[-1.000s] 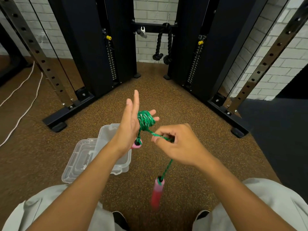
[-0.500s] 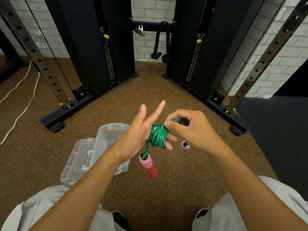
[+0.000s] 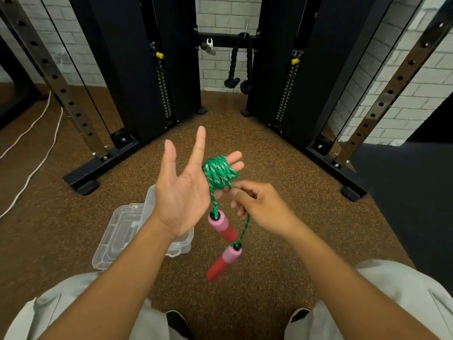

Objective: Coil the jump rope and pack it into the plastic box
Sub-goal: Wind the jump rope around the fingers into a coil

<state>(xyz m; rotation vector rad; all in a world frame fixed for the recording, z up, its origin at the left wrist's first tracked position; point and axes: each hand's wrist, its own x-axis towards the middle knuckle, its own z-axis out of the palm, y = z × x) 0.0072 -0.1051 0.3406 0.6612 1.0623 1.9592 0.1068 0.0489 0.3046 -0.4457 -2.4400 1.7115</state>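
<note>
The green jump rope (image 3: pixel 220 174) is wound in a tight bundle around the outer fingers of my left hand (image 3: pixel 182 192), whose palm faces up with thumb and forefinger spread. One pink-and-red handle (image 3: pixel 221 227) hangs just below that hand. My right hand (image 3: pixel 259 207) pinches the free rope end beside the bundle, and the second handle (image 3: pixel 224 262) dangles below it, blurred. The clear plastic box (image 3: pixel 180 241) stands open on the floor under my left wrist, with its lid (image 3: pixel 115 239) folded out to the left.
Black posts of a cable machine (image 3: pixel 137 69) stand ahead, their feet (image 3: pixel 83 182) on the brown speckled floor. A black rope attachment (image 3: pixel 241 62) hangs at the back wall. White cords (image 3: pixel 36 165) trail at left. A dark mat (image 3: pixel 416 204) lies at right. My knees fill the bottom.
My right hand has come down from above the bundle to its lower right side. The second handle now hangs lower, on a longer free length. My left palm has turned more upward.
</note>
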